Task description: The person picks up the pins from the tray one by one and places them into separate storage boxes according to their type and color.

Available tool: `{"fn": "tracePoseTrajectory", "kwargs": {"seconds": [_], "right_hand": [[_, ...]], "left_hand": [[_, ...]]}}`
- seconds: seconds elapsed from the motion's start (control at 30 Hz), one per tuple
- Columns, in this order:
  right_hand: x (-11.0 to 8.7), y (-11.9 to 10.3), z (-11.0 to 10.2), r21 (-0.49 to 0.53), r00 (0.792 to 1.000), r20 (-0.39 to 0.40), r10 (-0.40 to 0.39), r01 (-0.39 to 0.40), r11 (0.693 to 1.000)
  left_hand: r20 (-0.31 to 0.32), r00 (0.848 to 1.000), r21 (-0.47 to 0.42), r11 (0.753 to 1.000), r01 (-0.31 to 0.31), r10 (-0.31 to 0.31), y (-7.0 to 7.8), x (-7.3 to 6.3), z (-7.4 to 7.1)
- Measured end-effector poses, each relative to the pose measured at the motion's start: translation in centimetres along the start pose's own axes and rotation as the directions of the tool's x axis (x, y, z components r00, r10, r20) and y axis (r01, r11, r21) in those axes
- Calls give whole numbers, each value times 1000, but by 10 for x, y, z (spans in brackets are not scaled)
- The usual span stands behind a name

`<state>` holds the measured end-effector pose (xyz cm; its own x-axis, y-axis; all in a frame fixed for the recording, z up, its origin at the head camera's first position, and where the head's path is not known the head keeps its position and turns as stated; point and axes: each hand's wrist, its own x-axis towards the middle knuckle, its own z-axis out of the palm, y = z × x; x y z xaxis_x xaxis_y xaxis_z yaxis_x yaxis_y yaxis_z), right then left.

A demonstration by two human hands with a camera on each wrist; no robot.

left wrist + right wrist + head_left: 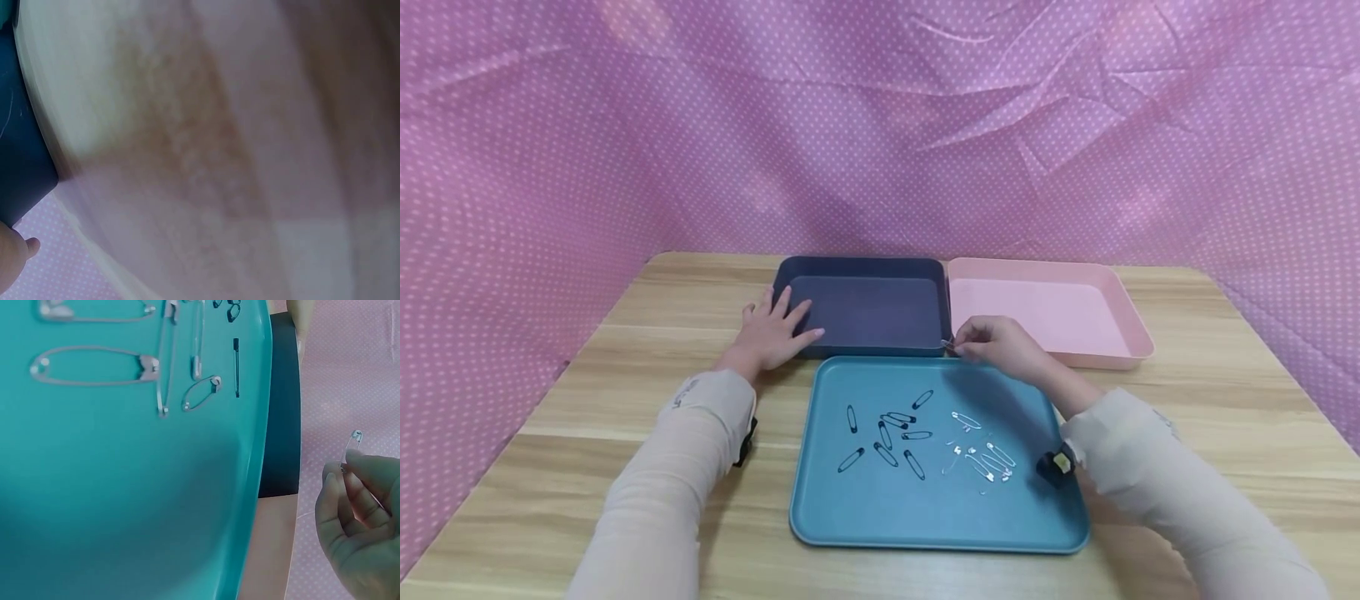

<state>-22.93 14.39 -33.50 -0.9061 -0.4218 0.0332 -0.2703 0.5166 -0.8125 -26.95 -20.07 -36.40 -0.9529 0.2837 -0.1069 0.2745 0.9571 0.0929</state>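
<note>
1. Silver safety pin [357, 434] is held up off the trays, between the tips of the right hand's thumb and fingers; in the head view it is near the adjoining front corners of the two rear trays.
2. Right hand [999, 342]: its grip is grasping that pin in a pinch, with the clasp end sticking out past the fingertips in the right wrist view.
3. Left hand [772, 333]: its grip is released, fingers spread apart over the left rim of the navy tray, holding nothing; the left wrist view catches only a bit of it at the edge.
4. Navy tray [880, 312] sits at the back left, right beside the pink tray [1037, 304] at the back right.
5. Teal tray [850, 521] lies in front of both, with black pins [885, 435] scattered over its left and middle part, a few of them overlapping, and other silver pins [990, 468] in a loose cluster on its right side.
6. Wood-grained surface [542, 500] carries all three trays.
7. Pale sleeves [655, 467] cover both forearms, and a pink cloth with white dots [850, 125] hangs behind and at the sides.
</note>
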Motion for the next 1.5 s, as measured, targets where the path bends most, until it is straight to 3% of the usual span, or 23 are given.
{"fn": "tracePoseTrajectory", "kwargs": {"seconds": [0.2, 0.53, 0.67, 0.93, 1.33, 1.5], "right_hand": [[5, -2, 2, 97, 999, 1, 34, -34, 995], [22, -3, 11, 239, 987, 0, 161, -156, 958], [31, -6, 13, 252, 979, -7, 205, -196, 948], [52, -11, 18, 145, 986, -46, 159, -151, 978], [71, -9, 31, 275, 972, -71, 223, -196, 941], [78, -10, 34, 279, 964, -61, 257, -231, 932]], "left_hand": [[-6, 1000, -5, 1000, 3, -3, 1, -2, -1], [-18, 1000, 11, 1000, 0, 0, -1, -1, 4], [-12, 1000, 20, 1000, -3, 3, -1, 2, 3], [-12, 1000, 34, 999, 8, -8, -1, 2, 2], [-3, 1000, 38, 999, 10, -10, 0, 1, 1], [-12, 1000, 37, 999, 11, -11, 0, 1, 0]]}}
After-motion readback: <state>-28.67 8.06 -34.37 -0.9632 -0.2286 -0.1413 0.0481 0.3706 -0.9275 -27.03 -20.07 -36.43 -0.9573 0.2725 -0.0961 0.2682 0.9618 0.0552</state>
